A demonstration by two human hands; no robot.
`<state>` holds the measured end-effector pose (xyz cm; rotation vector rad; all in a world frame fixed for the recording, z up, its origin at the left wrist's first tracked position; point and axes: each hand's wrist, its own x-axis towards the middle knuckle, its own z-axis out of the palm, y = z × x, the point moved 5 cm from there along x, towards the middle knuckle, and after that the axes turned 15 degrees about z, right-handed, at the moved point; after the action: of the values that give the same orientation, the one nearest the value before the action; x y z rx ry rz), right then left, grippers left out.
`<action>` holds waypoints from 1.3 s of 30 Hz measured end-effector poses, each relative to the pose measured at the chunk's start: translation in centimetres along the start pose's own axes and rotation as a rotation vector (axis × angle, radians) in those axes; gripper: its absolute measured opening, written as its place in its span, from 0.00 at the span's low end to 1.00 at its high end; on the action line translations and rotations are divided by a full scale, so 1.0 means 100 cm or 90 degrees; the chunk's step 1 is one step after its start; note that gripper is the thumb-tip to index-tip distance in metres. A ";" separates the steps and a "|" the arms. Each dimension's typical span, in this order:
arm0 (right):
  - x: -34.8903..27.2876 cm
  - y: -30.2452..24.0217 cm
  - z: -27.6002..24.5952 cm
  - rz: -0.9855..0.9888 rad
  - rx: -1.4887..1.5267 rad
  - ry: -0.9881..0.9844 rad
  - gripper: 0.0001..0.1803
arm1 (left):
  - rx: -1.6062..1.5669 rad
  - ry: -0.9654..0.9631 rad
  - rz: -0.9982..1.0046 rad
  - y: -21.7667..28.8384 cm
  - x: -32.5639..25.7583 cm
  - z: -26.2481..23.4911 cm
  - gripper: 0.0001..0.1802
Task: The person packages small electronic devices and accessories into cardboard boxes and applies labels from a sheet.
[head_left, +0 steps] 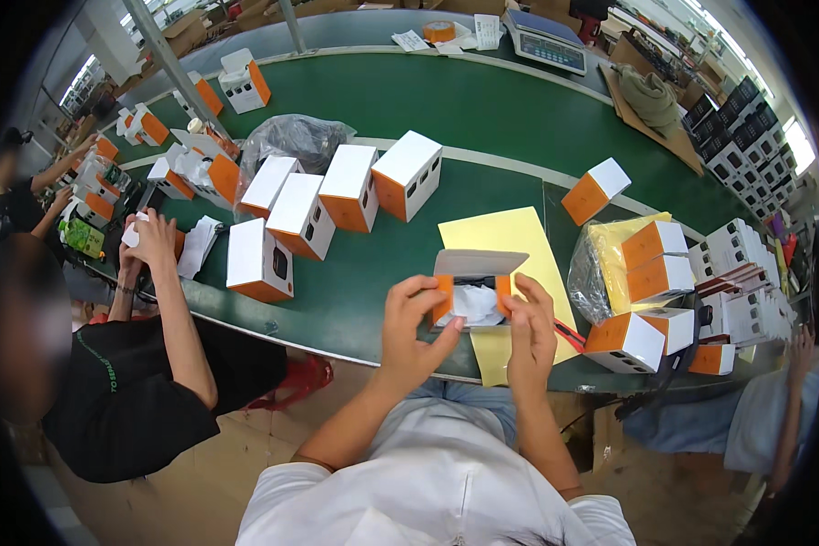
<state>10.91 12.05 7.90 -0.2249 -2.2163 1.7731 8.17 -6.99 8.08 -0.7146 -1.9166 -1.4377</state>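
Observation:
An open white-and-orange carton (pixel 480 263) stands in front of me with its lid raised at the far side. Inside lie a white wrapped item (pixel 475 308) and something dark behind it, partly hidden. My left hand (pixel 414 335) grips the left side, its thumb at the near edge. On the right side, the fingers of my right hand (pixel 530 335) curl against the carton's orange flap. Yellow sheets (pixel 500 235) lie under and behind the carton. Just right of my right hand is a red-and-black tool (pixel 569 337), its kind unclear.
Closed white-and-orange boxes (pixel 300 214) stand in a group to the left, before a clear plastic bag (pixel 296 141). More boxes (pixel 623 344) and a yellow plastic-wrapped bundle (pixel 601 264) crowd the right. A co-worker (pixel 146 382) handles a white item at left. A scale (pixel 546 44) sits at the back.

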 end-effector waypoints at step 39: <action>0.048 -0.015 -0.008 -0.029 -0.086 -0.351 0.31 | -0.171 -0.283 0.112 -0.021 0.032 0.001 0.26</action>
<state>6.77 13.91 10.17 0.3275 -2.6837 1.8231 4.50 -7.25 9.20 -1.3925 -1.9295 -1.5318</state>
